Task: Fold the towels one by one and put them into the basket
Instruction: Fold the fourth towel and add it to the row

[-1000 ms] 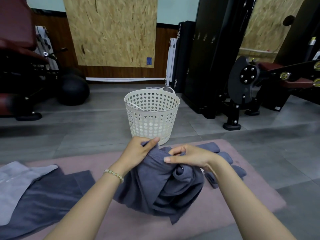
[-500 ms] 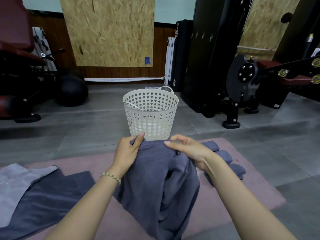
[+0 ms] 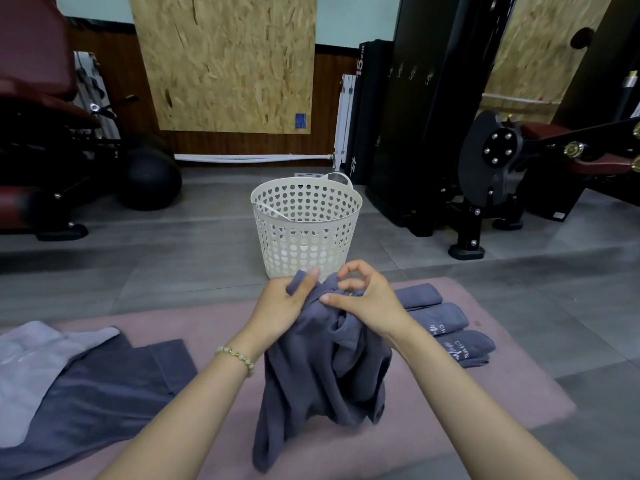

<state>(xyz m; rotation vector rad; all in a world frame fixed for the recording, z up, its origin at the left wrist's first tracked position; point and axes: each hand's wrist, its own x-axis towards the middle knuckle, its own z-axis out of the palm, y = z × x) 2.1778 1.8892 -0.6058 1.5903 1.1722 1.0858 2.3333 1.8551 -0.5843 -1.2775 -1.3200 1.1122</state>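
Both hands are up over the pink mat (image 3: 214, 327), sharing one dark grey towel (image 3: 322, 368) by its bunched top. The rest of it hangs crumpled, with the lower end down on the mat. The fingers of the left hand (image 3: 280, 306) are clenched round the fabric with the thumb lying up along it; there's a beaded bracelet (image 3: 237, 356) on that wrist. The fingers of the right hand (image 3: 363, 299) are curled, pinching the same bunch just beside the left (hands nearly touching). The white basket (image 3: 304, 237) stands upright on the grey floor (image 3: 138, 271) just beyond the mat, behind the hands. Three folded towels (image 3: 446, 320) lie side by side on the mat at right. At left is an unfolded pile: a dark towel (image 3: 104, 386) under a light grey towel (image 3: 31, 358).
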